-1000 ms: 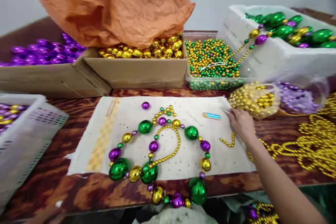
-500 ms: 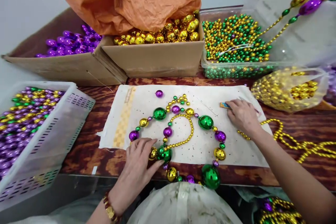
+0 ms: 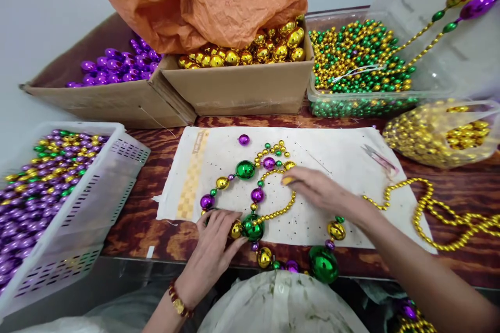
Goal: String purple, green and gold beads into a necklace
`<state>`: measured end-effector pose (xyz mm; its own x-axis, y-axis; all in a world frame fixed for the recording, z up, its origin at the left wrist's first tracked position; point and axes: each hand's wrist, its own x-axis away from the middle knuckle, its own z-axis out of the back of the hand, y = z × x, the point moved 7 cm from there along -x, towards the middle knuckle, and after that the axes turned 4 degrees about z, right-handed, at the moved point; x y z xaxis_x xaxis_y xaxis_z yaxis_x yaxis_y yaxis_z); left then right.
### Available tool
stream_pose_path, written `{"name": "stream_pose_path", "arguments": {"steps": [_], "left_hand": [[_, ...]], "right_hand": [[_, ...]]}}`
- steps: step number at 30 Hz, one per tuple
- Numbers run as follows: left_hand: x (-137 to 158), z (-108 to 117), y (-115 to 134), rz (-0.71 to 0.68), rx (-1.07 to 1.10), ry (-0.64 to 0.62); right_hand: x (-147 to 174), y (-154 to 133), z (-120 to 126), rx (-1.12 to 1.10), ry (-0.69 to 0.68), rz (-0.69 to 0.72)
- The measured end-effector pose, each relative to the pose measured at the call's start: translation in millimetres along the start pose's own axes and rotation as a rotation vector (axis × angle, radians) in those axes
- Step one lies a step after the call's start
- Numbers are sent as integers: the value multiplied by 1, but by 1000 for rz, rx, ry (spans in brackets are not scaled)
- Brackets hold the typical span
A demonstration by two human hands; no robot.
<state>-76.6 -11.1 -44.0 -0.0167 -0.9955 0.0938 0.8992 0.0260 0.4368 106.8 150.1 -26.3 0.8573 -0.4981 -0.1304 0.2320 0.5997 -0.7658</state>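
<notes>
A necklace of large green, gold and purple beads point(image 3: 245, 170) lies in a loop on a white cloth point(image 3: 336, 145). My left hand point(image 3: 216, 242) is closed on its left side, fingers and thumb around a gold bead point(image 3: 236, 229) beside a big green bead point(image 3: 253, 227). A short curve of small gold beads point(image 3: 273, 214) lies inside the loop. Over the loop's upper right, my right hand point(image 3: 320, 190) pinches a small yellow-orange thing point(image 3: 288, 180) whose kind I cannot make out. That hand and forearm hide part of the necklace.
Thread snips point(image 3: 378, 158) and a gold bead strand point(image 3: 425, 208) lie on the right. One purple bead point(image 3: 244, 139) sits on the cloth. Cardboard boxes point(image 3: 242, 88), a clear tub point(image 3: 351, 96) and a bead bag point(image 3: 422, 138) stand behind; a white basket point(image 3: 117, 166) stands left.
My right hand has moved left from the cloth's right side to above the necklace, carrying the small yellow-orange thing. The snips are uncovered. My left hand keeps its hold; the view has shifted slightly.
</notes>
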Motion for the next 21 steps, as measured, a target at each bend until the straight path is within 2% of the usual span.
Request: {"name": "stream_pose_path", "arguments": {"steps": [3,6,12,16,21], "left_hand": [[5,6,-12,41,103,89],[10,17,-26,118,253,198],[12,44,-45,229,618,398],[12,54,-54,309,732,486],[13,59,-61,341,869,573]], "right_hand": [[-26,-22,-41,-185,-137,121],[-43,-23,-63,-296,-203,108],[-71,-38,-75,-376,-214,135],[-95,-52,-80,-382,-168,173],[-117,-69,-85,-186,-123,260]]}}
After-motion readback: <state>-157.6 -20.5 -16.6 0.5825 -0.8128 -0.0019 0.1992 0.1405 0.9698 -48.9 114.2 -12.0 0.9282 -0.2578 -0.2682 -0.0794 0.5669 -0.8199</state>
